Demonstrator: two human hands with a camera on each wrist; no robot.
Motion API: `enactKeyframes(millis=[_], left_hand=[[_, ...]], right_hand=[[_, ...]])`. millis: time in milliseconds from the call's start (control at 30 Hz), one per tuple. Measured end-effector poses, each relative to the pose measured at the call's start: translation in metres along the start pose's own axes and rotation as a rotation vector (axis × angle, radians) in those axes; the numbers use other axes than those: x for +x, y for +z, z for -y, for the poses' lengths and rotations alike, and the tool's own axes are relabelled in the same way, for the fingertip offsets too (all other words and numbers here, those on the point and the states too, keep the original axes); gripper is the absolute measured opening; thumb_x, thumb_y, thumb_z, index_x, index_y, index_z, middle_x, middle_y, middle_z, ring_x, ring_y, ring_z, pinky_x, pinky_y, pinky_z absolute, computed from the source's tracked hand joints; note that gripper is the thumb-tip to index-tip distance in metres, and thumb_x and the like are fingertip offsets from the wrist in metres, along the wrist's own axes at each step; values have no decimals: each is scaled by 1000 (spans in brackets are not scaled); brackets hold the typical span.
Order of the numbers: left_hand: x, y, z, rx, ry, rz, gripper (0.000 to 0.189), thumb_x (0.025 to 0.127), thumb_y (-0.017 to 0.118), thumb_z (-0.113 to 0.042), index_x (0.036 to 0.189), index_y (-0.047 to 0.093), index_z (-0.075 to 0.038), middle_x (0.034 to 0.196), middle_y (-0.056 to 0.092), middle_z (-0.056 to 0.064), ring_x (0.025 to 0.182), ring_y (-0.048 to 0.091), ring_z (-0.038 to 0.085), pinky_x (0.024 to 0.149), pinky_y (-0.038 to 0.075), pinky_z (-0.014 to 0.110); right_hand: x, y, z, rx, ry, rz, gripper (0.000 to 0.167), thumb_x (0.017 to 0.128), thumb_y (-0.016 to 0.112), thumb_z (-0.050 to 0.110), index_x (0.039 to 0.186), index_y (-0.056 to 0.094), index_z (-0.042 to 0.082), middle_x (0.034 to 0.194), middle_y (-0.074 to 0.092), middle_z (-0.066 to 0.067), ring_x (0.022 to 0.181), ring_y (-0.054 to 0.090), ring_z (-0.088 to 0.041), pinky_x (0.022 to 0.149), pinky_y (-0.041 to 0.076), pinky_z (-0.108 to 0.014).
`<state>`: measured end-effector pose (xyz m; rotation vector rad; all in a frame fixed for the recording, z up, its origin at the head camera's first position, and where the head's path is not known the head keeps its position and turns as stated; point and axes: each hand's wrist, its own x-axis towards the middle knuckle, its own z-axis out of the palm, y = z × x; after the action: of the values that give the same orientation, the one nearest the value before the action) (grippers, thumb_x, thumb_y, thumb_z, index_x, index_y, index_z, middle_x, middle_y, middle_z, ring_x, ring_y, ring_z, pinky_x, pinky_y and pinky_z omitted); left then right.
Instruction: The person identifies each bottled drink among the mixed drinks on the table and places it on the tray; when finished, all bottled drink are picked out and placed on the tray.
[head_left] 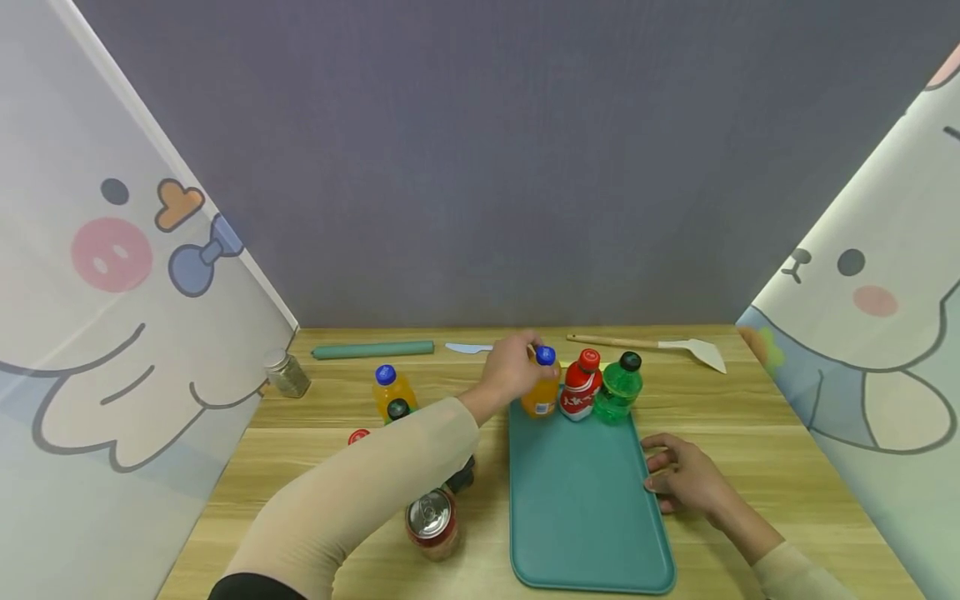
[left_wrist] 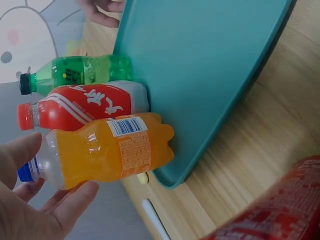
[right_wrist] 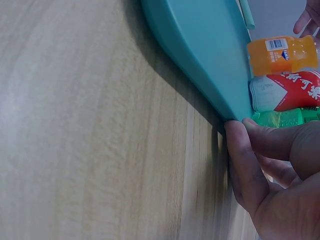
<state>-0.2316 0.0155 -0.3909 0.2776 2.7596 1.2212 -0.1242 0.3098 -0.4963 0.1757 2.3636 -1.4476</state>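
My left hand [head_left: 513, 367] is around the upper part of an orange soda bottle [left_wrist: 107, 150] with a blue cap, its fingers spread loosely about the neck. This bottle stands at the far left corner of a teal tray [head_left: 585, 508]. Beside it on the tray stand a red-labelled bottle [head_left: 579, 390] with a red cap and a green bottle [head_left: 617, 390] with a black cap. At the tray's right edge, my right hand [head_left: 686, 475] pinches the rim between thumb and fingertips [right_wrist: 235, 132].
Left of the tray stand a soda can [head_left: 431, 521] and another orange bottle [head_left: 393, 390], with more bottles partly hidden by my left arm. Farther back lie a green rod [head_left: 372, 350], a knife [head_left: 468, 347] and a spatula [head_left: 697, 350]. A jar [head_left: 287, 374] leans at the far left.
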Motion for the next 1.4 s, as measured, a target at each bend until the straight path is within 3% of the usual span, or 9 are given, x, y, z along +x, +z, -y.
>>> enactKeyframes(millis=[367, 567, 800, 1033, 1400], left_hand=[[-1, 5, 2, 45, 28, -1, 31, 90, 82, -29, 111, 65, -15, 103, 70, 5, 86, 65, 20, 69, 58, 30], [-2, 3, 4, 65, 25, 24, 35, 90, 81, -33, 116, 65, -15, 114, 71, 8, 96, 67, 23, 76, 59, 33], [-1, -1, 8, 44, 25, 111, 44, 93, 77, -35, 129, 62, -13, 131, 67, 12, 113, 66, 29, 86, 60, 39], [-6, -14, 15, -8, 52, 192, 56, 95, 74, -39, 143, 58, -13, 143, 60, 13, 130, 58, 35, 103, 53, 49], [-30, -51, 15, -135, 102, 210, 46, 100, 66, -37, 140, 61, -14, 136, 64, 10, 121, 64, 31, 95, 57, 44]], right_hand=[[2, 0, -1, -8, -2, -6, 65, 86, 75, -8, 144, 46, -3, 108, 59, -19, 77, 65, -25, 59, 62, -41], [3, -1, -1, 3, -4, 4, 65, 86, 74, -8, 145, 45, -4, 108, 58, -19, 77, 65, -25, 59, 61, -41], [2, -1, -1, 8, -3, 2, 65, 86, 74, -9, 144, 46, -4, 107, 58, -19, 76, 65, -25, 58, 61, -41], [2, -2, -1, 5, -12, -2, 65, 85, 74, -9, 143, 46, -5, 106, 58, -19, 75, 65, -26, 57, 61, -41], [2, -1, -2, 11, 1, 4, 66, 85, 75, -9, 144, 45, -5, 106, 58, -18, 76, 64, -25, 58, 61, -41]])
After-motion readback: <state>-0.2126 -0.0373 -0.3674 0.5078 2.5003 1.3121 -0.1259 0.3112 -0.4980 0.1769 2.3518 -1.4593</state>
